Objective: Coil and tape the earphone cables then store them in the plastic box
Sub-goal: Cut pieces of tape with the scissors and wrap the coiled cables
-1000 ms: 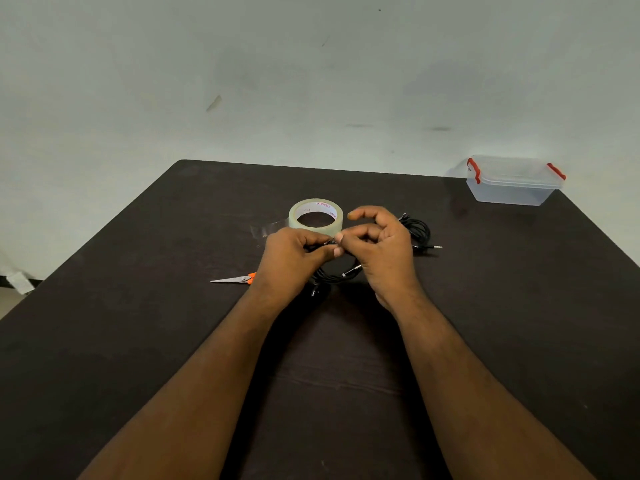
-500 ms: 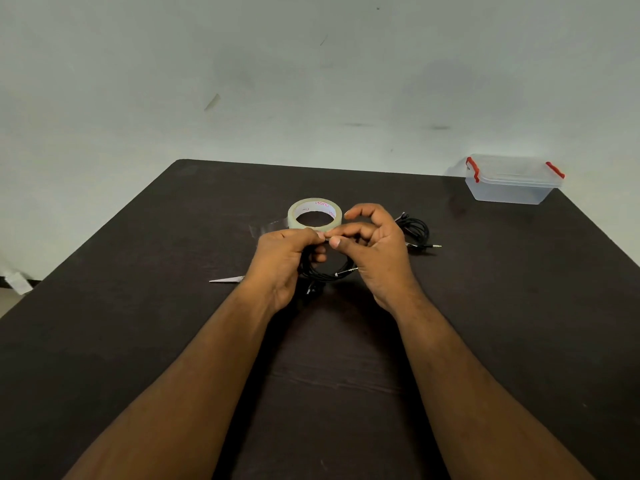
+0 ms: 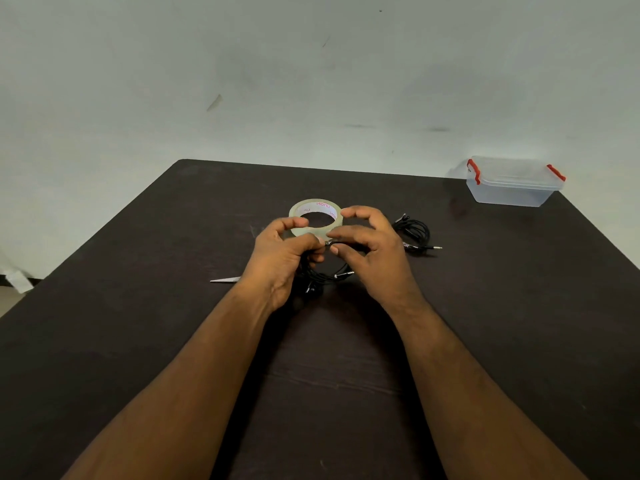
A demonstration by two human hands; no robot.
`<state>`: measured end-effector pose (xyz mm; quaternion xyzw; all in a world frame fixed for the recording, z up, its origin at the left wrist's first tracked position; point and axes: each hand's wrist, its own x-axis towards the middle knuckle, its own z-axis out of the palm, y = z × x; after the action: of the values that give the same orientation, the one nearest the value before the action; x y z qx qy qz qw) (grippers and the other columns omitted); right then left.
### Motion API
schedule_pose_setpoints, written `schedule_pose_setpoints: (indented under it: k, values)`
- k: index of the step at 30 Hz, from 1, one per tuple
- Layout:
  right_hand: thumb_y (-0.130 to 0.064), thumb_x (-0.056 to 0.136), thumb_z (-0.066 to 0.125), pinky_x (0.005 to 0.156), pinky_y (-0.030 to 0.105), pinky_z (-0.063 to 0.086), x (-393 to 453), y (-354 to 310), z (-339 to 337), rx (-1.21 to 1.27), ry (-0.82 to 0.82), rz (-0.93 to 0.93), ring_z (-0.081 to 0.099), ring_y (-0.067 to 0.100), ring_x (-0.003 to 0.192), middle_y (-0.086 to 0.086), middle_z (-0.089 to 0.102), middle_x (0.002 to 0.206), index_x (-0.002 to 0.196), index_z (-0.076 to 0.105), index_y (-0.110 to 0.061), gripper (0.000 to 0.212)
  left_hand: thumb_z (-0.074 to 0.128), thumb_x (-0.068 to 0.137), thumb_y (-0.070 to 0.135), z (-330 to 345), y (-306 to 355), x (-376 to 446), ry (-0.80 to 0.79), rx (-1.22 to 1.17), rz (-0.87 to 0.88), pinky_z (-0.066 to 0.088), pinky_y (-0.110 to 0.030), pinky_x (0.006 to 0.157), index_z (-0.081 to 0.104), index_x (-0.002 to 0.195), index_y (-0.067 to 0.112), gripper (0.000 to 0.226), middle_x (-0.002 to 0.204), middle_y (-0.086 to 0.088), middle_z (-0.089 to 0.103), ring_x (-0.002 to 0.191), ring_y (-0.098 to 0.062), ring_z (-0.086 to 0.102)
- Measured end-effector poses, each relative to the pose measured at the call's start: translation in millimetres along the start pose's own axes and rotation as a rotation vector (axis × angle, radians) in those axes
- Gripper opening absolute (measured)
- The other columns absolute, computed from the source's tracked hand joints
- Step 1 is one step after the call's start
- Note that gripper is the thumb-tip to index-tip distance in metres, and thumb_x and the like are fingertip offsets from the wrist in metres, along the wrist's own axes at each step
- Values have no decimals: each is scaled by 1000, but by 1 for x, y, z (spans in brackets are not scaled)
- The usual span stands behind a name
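My left hand [image 3: 277,258] was curled round a loose coil of thin black earphone cable [image 3: 322,277], the loops drooping below my fingers toward the dark, matte table [image 3: 138,306], with what looked like a glossy earbud hanging at the bottom. My right hand [image 3: 372,252] pinched the same cable at a small silvery point between thumb and forefinger, right where my two hands met, while my other fingers arched above it. Just behind my hands lay the roll of clear tape [image 3: 316,216], a smooth translucent ring with a white core and red print, flat on the table. To my right, near that hand, a second black cable bundle [image 3: 415,233] rested in a rough round coil, its slim metal plug poking out sideways. The pointed metal tip of the scissors [image 3: 225,279] showed beside my left wrist. Well apart, at the far right corner, stood the plastic box [image 3: 509,188], rectangular and frosted-clear, its lid on and red clips at both ends.
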<state>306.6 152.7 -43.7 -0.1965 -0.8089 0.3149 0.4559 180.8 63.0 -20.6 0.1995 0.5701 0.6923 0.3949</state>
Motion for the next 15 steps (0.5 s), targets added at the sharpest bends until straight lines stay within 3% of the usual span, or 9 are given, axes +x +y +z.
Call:
schedule_pose_setpoints:
  k: [4, 8, 11, 13, 15]
  values:
    - [-6, 82, 71, 89, 11, 46, 1, 5, 0, -132, -22, -61, 54, -2, 104, 0, 56, 120, 101, 76, -10, 19, 69, 76, -13, -6, 0, 3, -47, 92, 143, 54, -27, 62, 53, 111, 13, 46, 81, -22, 69, 60, -22, 65]
    - [-6, 87, 67, 86, 3, 40, 3, 7, 2, -205, -75, -53, 55, 3, 99, 3, 60, 113, 104, 74, -7, 19, 69, 81, -7, -9, -4, 6, -136, 413, 416, 54, -30, 75, 67, 98, 17, 30, 72, -2, 68, 71, -17, 63]
    - [-5, 88, 64, 82, 5, 42, 3, 5, 3, -193, -103, -40, 60, 8, 92, 3, 65, 100, 103, 74, -6, 18, 69, 83, -2, -6, -7, 4, -78, 719, 648, 50, -18, 79, 75, 93, 16, 22, 85, 1, 72, 80, -1, 64]
    - [-5, 86, 66, 77, 3, 42, 3, 4, 3, -186, -90, -6, 62, 9, 84, 2, 68, 92, 100, 75, -7, 16, 68, 85, -1, -3, -8, 2, -51, 914, 804, 52, -24, 80, 76, 95, 9, 16, 90, -7, 73, 86, -10, 65]
    - [-5, 84, 69, 73, 1, 40, 5, 4, 2, -203, -67, 17, 60, 6, 78, 4, 70, 88, 97, 76, -9, 15, 64, 89, 4, 0, -6, 2, -48, 1023, 815, 53, -37, 79, 75, 96, 8, 14, 90, -10, 71, 87, -22, 65]
